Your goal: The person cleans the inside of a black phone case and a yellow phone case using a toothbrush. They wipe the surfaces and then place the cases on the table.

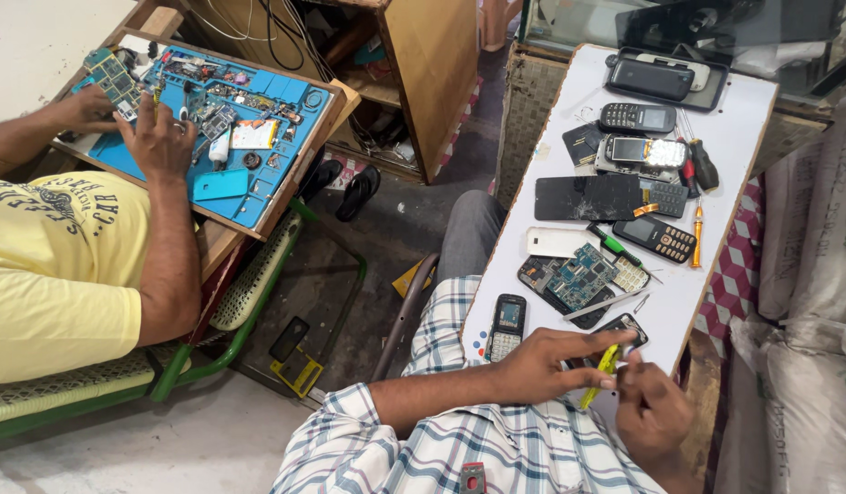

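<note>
lit phone screen (663,152) top of table | dark cracked screen panel (588,197) mid | small blue-lit screen (509,314) near edge

Phone (624,327) beneath the left hand (542,364) and right hand (652,412), mostly hidden; co-worker's head off-frame.

The person wearing the camera has on a checked cotton shirt (478,439), white crossed with blue and grey lines, its sleeve rolled up above the elbow so the forearm is bare. Grey trousers (469,233) cover the knee (only one leg shows). The left hand (542,366) and right hand (652,412) are bare, with no ring, watch or glove that I can make out.
</note>
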